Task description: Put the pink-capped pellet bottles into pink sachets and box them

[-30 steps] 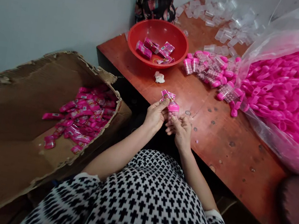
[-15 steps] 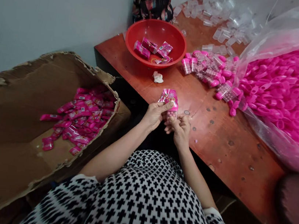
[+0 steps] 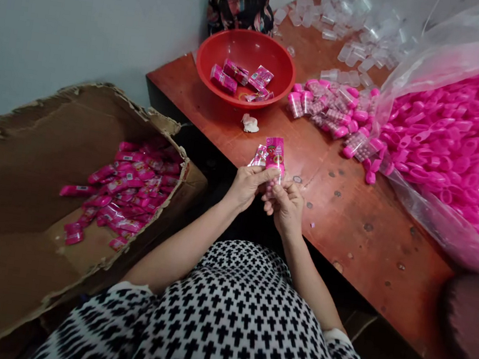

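My left hand (image 3: pixel 247 185) and my right hand (image 3: pixel 286 207) meet just over the near edge of the red-brown table (image 3: pixel 342 212). Together they pinch a small pink-capped vial inside a pink printed wrapper (image 3: pixel 273 154), which sticks up above the fingers. The fingers of both hands are closed on it. A heap of filled pink-capped vials (image 3: pixel 338 110) lies farther back on the table. A red bowl (image 3: pixel 222 46) holds a few pink wrappers (image 3: pixel 240 77).
An open cardboard box (image 3: pixel 22 173) at my left holds several wrapped pink packs (image 3: pixel 126 187). A clear bag of pink caps (image 3: pixel 463 139) fills the right. Empty clear vials (image 3: pixel 354 29) and a dark handbag (image 3: pixel 242 1) sit at the back. A crumpled white scrap (image 3: pixel 250 124) lies near the bowl.
The wrapper has been drawn over the vial and now stands more upright above my fingers. Both hands stayed in the same spot.
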A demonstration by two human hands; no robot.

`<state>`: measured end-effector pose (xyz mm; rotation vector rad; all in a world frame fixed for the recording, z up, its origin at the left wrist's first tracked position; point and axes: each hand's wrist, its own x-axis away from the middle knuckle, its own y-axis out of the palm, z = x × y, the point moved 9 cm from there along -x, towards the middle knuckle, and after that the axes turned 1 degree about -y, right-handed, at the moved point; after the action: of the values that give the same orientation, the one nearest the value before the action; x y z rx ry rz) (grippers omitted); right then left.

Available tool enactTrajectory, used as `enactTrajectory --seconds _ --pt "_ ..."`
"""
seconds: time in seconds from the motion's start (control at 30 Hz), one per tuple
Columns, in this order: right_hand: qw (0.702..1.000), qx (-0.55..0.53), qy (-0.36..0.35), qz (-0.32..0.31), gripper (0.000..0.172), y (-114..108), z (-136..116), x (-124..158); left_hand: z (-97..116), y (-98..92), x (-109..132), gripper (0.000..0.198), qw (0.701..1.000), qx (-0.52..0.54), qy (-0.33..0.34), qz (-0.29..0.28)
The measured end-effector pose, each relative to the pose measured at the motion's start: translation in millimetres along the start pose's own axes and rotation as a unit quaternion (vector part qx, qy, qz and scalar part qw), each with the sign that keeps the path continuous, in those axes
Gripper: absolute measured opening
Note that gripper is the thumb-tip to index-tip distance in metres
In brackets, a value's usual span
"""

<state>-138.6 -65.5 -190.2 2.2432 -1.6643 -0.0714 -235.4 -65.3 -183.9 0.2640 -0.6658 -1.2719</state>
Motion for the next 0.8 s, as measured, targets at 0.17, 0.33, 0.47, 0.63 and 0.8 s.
enactTrajectory --seconds 0.17,0.33,0.47,0.63,0.8 --pt "0.993 0.092 -0.063 0.027 0.028 0 -16 6 4 -5.2 0 0.031 1.000 -0.001 0.004 0.014" --pt "0.995 0.075 -0.056 0.019 0.027 -2 -13 5 -2 -1.2 5 0.029 1.000 0.007 -0.005 0.011" --pt "1.000 -0.004 -0.011 0.006 0.029 -2 -2 2 -4 0.1 10 0.029 1.000 0.001 -0.009 -0.005" --pt "0.997 0.053 -0.042 0.022 0.027 -1 -8 4 -1 -1.9 12 0.034 0.998 0.065 -0.004 0.024" --pt "0.991 0.092 -0.077 0.053 0.026 -6 -14 8 -2 -0.7 13 0.032 0.998 0.060 0.001 0.036"
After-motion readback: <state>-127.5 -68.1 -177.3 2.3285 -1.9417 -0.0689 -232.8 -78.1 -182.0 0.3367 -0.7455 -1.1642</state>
